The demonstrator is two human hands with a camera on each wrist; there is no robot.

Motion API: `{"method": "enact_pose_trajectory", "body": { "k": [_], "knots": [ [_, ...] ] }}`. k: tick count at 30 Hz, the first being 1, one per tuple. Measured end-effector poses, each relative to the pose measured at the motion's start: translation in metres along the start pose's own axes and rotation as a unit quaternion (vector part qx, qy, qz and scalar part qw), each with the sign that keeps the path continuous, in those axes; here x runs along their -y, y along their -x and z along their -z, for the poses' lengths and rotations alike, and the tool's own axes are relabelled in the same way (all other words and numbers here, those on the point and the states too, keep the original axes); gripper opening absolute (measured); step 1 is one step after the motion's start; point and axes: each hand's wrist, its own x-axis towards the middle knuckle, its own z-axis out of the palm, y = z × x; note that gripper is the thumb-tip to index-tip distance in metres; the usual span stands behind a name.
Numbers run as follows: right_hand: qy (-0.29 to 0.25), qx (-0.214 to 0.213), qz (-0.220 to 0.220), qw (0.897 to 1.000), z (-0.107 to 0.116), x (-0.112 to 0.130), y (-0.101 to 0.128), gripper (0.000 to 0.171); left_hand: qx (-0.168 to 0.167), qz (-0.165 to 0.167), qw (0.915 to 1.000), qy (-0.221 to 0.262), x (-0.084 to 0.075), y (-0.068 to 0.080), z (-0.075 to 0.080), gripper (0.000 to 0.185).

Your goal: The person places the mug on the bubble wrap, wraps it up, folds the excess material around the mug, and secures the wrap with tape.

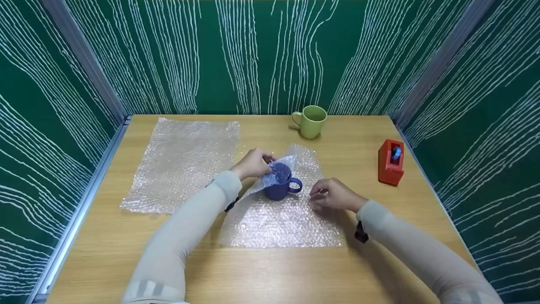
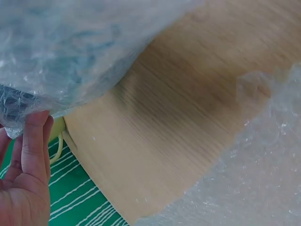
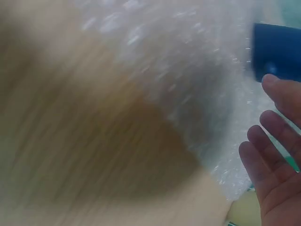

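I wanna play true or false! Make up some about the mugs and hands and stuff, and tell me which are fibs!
1. The blue mug stands on bubble wrap. True.
2. The left hand holds part of the bubble wrap. True.
3. The right hand grips the blue mug. False: the right hand is apart from it.
4. The green mug lies on its side. False: the green mug stands upright.
5. The red tape dispenser is right of the green mug. True.

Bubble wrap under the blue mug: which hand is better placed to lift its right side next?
Probably the right hand, near the right edge of the bubble wrap and apparently empty; the left hand pinches its flap over the blue mug.
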Motion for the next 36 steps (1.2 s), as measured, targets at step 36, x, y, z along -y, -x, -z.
{"method": "enact_pose_trajectory", "body": {
  "k": [36],
  "knots": [
    [0.148,0.12,0.172,0.967,0.011,-0.014,0.045,0.023,0.007,-0.003,0.9998,-0.016,0.003,0.0,-0.002,0.039]
  ]
}}
